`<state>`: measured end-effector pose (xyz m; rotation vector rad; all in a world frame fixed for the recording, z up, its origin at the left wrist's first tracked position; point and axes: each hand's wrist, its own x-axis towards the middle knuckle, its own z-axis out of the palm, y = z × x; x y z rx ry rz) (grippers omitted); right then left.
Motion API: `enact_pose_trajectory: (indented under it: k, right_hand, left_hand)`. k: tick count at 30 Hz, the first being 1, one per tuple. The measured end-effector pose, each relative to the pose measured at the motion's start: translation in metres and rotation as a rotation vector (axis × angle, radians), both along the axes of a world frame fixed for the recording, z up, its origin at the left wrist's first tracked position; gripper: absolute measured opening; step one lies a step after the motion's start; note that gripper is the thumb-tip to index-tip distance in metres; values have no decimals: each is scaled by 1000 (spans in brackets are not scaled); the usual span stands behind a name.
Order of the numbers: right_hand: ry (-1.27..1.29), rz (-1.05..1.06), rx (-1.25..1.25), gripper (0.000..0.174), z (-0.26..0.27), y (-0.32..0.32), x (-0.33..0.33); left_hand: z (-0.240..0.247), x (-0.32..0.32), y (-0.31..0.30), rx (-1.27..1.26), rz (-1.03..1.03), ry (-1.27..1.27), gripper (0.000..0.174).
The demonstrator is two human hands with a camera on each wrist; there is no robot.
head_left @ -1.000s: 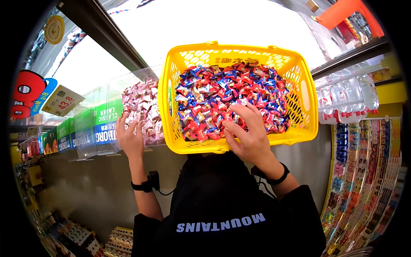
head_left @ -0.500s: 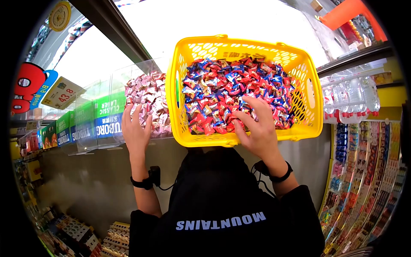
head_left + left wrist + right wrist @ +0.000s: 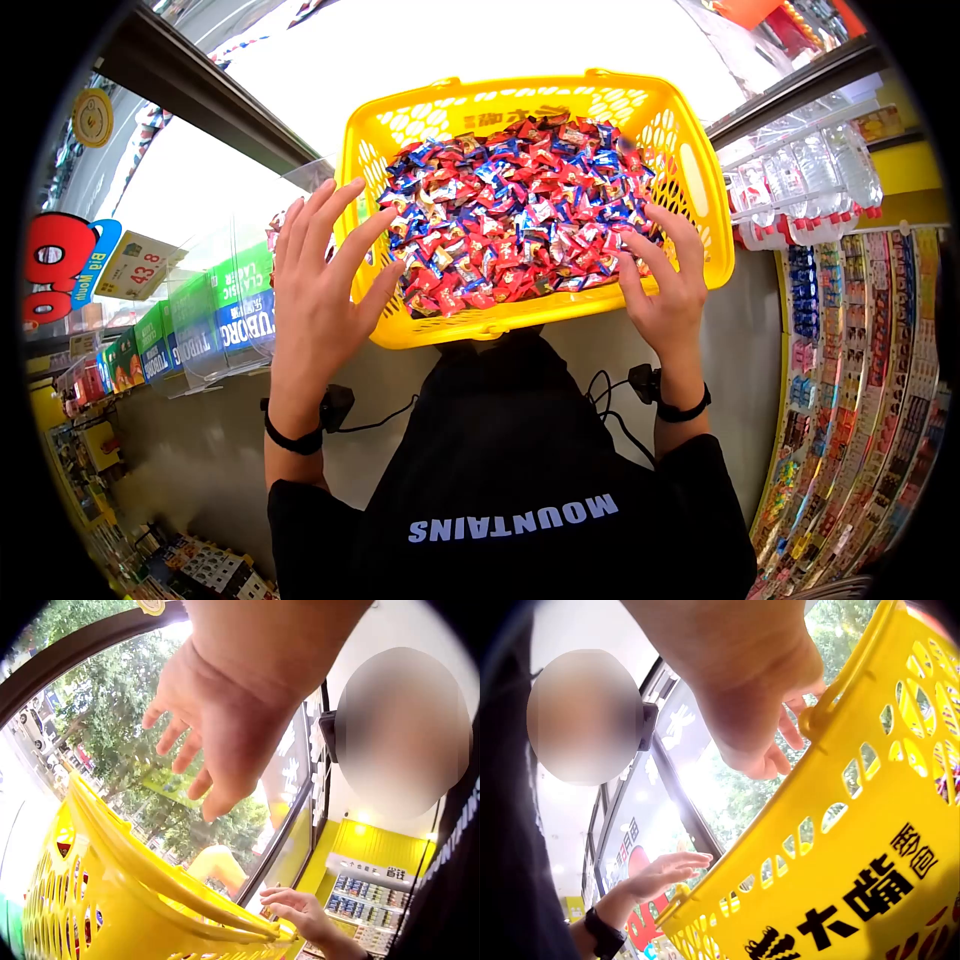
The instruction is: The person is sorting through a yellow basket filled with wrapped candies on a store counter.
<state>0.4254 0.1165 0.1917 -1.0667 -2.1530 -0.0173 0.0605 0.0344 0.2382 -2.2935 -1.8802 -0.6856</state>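
A yellow perforated basket [image 3: 712,180] holds a broad heap of small candies in red and blue wrappers [image 3: 510,215]. My left hand [image 3: 325,275] hovers at the basket's left side, fingers straight and spread; the left wrist view shows its palm bare above the basket rim [image 3: 142,877]. Over the right front corner is my right hand [image 3: 672,295], its fingers loosely bent with the tips over the candies. In the right wrist view its fingers [image 3: 791,731] reach past the rim. Pink-wrapped candies [image 3: 272,232] left of the basket are mostly hidden behind my left hand.
Clear plastic bins and green-and-blue beer cartons [image 3: 240,300] line the left side, with a price sign [image 3: 145,265] beyond. Bottled water packs [image 3: 800,185] stand at the right, above shelves of packaged goods [image 3: 850,370]. A window frame [image 3: 215,85] runs behind.
My left hand has risen from the pink candies to the basket's left edge. My right hand has moved right, from the heap's front middle to the right corner. The basket appears further left in view.
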Motion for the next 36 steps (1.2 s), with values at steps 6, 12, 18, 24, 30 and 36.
enact_pose_trajectory:
  k: [6, 12, 18, 24, 30, 36]
  right_hand:
    - [52, -84, -11, 24, -5, 13, 36]
    - [46, -68, 22, 20, -6, 38, 64]
    - [91, -32, -2, 20, -12, 47, 65]
    - [111, -37, -29, 18, -12, 46, 66]
    - [118, -58, -35, 16, -11, 47, 64]
    - [127, -71, -36, 16, -11, 46, 62]
  left_hand:
    - [51, 32, 55, 12, -197, 129, 44]
    - [56, 104, 128, 0, -480, 85, 34]
    - [-38, 152, 171, -317, -761, 72, 19]
    - [-83, 146, 174, -524, -804, 228, 23]
    - [-98, 144, 174, -460, -783, 255, 29]
    - [-83, 130, 183, -455, -791, 306, 26]
